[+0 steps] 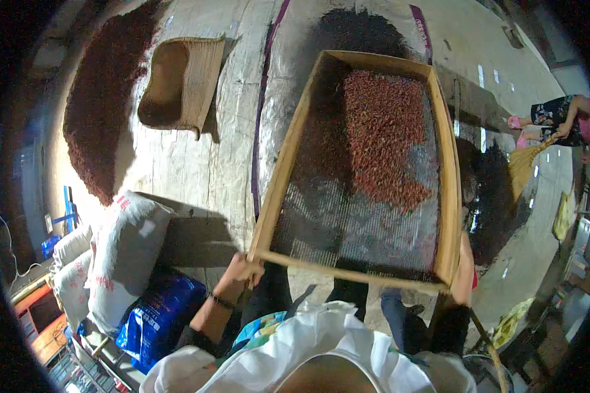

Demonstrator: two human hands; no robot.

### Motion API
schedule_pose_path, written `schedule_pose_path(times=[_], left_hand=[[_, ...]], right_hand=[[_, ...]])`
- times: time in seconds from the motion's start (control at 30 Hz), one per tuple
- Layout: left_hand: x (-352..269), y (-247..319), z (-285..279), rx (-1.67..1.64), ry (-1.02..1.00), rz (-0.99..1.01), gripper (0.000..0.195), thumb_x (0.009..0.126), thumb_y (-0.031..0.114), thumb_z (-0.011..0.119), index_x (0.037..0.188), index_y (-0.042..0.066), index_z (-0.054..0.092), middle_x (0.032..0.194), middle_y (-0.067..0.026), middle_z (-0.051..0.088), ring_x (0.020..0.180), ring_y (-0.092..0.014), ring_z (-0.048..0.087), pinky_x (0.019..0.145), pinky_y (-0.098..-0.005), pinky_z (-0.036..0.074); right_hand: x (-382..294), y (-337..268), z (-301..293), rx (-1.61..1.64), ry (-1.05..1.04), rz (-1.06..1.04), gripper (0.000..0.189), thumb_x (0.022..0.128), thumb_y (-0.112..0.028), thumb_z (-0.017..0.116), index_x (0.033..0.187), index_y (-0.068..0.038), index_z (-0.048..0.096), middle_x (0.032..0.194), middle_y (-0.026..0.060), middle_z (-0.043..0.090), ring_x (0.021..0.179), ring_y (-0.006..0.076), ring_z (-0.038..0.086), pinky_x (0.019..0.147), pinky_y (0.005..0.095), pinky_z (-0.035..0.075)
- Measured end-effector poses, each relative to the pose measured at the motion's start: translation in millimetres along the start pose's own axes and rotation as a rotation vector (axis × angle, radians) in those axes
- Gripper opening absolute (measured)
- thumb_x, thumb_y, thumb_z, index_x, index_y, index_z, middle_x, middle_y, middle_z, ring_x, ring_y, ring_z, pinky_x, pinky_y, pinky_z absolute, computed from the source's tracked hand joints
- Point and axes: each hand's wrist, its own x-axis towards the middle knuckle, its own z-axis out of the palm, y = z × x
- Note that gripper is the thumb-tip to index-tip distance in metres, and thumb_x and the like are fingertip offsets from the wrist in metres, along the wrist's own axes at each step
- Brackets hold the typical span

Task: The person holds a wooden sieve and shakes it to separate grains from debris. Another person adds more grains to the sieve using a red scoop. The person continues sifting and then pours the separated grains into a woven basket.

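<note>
A large wooden-framed mesh sieve (pixel 287 173) is held out in front of me. Reddish, seed-like grains (pixel 383 132) lie on its mesh, mostly towards the far right part. My left hand (pixel 246 271) grips the near left corner of the frame. At the near right, my right hand (pixel 464 270) is against the outside of the frame, its fingers mostly hidden behind the wood. Beyond the sieve's far edge a dark heap of fine material (pixel 359 29) lies on the ground sheet.
A woven scoop basket (pixel 196 83) lies at the left beside a long dark-red heap (pixel 103 103). White sacks (pixel 123 260) and a blue sack (pixel 164 314) stand near left. On the right, another person (pixel 570 118) holds a straw broom (pixel 526 159) by a dark heap (pixel 494 206).
</note>
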Motion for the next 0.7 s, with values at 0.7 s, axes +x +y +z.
schedule_pose_path(times=[0.7], left_hand=[[19.9,86.3,-193.9,0.121,-0.216,0.013,0.008,0.081,0.012,0.063,0.081,0.003,0.062,0.070,-0.0067,0.062,0.049,-0.012,0.056,0.037,-0.0253,0.040]], right_hand=[[-50.0,31.0,151.4,-0.046,-0.178,-0.040,0.040,0.097,-0.037,0.039,0.117,-0.004,0.051,0.098,0.0087,0.060,0.088,0.0199,0.058,0.076,0.0309,0.046]])
